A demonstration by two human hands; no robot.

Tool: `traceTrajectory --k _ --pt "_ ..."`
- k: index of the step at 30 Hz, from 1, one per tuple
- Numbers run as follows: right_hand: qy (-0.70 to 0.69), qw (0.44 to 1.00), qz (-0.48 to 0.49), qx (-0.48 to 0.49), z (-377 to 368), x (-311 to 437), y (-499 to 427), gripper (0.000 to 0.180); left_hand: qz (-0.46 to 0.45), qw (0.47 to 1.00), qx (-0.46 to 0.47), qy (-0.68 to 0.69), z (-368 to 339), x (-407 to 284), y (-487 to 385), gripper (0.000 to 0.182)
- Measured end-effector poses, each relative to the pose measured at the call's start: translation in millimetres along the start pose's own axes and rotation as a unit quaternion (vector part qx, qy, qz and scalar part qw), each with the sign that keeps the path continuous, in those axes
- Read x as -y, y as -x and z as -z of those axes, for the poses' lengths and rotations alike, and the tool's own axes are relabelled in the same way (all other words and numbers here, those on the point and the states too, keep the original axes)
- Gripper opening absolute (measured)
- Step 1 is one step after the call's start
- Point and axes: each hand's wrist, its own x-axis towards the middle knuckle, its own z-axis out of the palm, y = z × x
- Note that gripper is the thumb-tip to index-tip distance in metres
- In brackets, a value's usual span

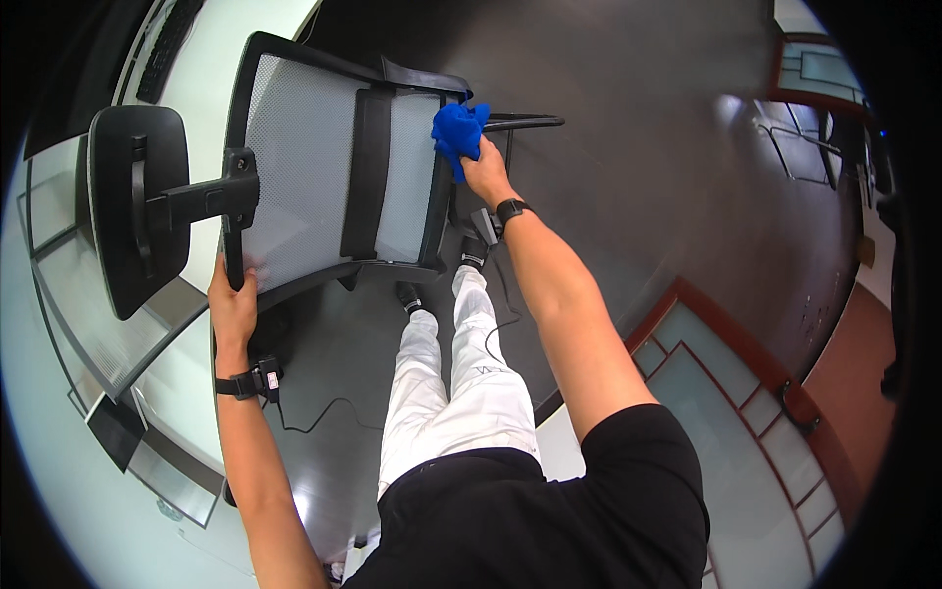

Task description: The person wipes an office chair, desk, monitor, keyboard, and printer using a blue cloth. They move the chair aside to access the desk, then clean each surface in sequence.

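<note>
A mesh-backed office chair (302,169) with a black frame is before me, its black headrest (132,210) towards the left. My left hand (234,298) grips the top corner of the backrest frame, just below the headrest bracket (213,195). In my right hand (486,173) is a bunched blue cloth (459,132), held at the lower end of the backrest by the black frame. Whether the cloth touches the frame I cannot tell. A black armrest (427,77) shows beyond the cloth. Each wrist wears a black strap with a small device and a cable.
At the upper left a white desk (213,66) bears a black keyboard (168,48). Glass partition panels (96,309) stand at the left. A red-brown framed glass door (736,412) is at the lower right, and another chair (798,143) at the far right. A cable hangs near my legs.
</note>
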Motion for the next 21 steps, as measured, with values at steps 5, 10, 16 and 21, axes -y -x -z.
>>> traceTrajectory --k 5,10,16,21 --pt "-0.106 0.977 -0.089 -0.162 10.5 -2.8 98.8 0.039 -0.042 0.999 0.007 -0.029 2.3 9.5 -3.8 0.024" --pt "0.325 0.945 0.013 -0.024 -11.8 -48.2 193.2 0.046 -0.032 0.999 0.033 0.02 2.1 11.4 -6.0 0.027" --pt "0.498 0.817 -0.287 0.04 82.2 -153.1 239.2 0.028 -0.055 0.998 0.028 0.018 1.4 20.8 -8.0 0.029" --pt "0.286 0.907 -0.291 -0.099 148.6 -126.9 213.3 0.046 -0.039 0.998 0.041 0.036 1.9 23.9 -9.4 0.027"
